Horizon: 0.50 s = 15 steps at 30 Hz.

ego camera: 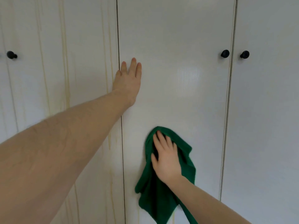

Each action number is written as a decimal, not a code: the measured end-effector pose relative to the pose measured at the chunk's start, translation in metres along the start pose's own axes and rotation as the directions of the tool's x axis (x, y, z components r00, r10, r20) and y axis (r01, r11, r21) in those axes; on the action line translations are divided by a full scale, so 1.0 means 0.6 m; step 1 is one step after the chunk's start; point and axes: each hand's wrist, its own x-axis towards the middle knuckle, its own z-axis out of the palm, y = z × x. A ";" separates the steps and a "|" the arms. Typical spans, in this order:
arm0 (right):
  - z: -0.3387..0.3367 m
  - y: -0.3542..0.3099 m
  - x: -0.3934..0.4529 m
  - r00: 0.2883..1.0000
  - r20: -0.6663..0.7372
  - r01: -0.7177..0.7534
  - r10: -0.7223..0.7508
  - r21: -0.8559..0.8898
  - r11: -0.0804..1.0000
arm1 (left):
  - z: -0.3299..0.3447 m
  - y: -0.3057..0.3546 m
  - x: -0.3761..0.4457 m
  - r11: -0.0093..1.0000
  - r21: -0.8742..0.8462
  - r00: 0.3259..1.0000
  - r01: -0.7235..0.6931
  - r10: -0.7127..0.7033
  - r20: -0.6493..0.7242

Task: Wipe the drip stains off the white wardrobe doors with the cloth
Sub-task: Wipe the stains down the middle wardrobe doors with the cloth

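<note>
Your right hand (pixel 166 160) lies spread over the green cloth (pixel 161 198) and presses it flat against the lower part of the middle wardrobe door (pixel 178 46); as a grip it is wide, the fingers fairly straight and fanned, pinning the cloth to the panel rather than closing round it. The cloth bunches up above your fingertips and hangs in loose folds below your wrist, its lowest corner running out of the bottom of the view. Your left hand (pixel 129 78) rests flat on the same door higher up, just beside the seam with the left door (pixel 80 38); that grip is fully open, fingers straight and pointing up, holding nothing. Yellowish drip stains (pixel 65 62) run in long vertical streaks down the left door, with more near its right edge by the seam. A few faint streaks show at the bottom of the middle door near the hanging cloth. The rest of the middle door looks white and carries a soft glare patch. Black round knobs sit on the doors: one (pixel 11 54) far left, one (pixel 225 53) at the middle door's right edge, and one (pixel 244 54) on the right door (pixel 267 110) just across the gap.
</note>
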 end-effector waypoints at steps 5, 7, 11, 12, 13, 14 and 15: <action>0.042 -0.075 0.003 0.975 0.174 0.130 -0.140 0.068 0.989 | 0.004 -0.001 0.001 1.000 0.002 1.000 -0.012 0.012 -0.009; 0.052 -0.081 0.001 0.973 0.177 0.132 -0.149 0.102 0.986 | 0.005 -0.002 0.003 1.000 -0.004 1.000 -0.015 0.015 -0.012; 0.054 -0.046 -0.020 0.965 0.194 0.168 -0.178 0.067 0.984 | 0.008 -0.003 0.004 1.000 -0.006 1.000 -0.019 0.018 -0.015; 0.052 -0.032 -0.031 0.963 0.209 0.164 -0.171 0.052 0.985 | 0.009 -0.004 0.004 1.000 -0.010 1.000 -0.019 0.019 -0.017; 0.052 -0.015 -0.045 0.961 0.229 0.154 -0.158 0.035 0.987 | 0.010 -0.005 0.003 1.000 -0.011 1.000 -0.022 0.022 -0.019; 0.049 0.002 -0.060 0.961 0.239 0.136 -0.137 0.021 0.990 | 0.011 -0.006 0.003 1.000 -0.013 0.999 -0.025 0.024 -0.021; 0.050 0.023 -0.077 0.962 0.250 0.114 -0.111 0.004 0.993 | 0.012 -0.007 0.003 1.000 -0.013 0.999 -0.025 0.025 -0.022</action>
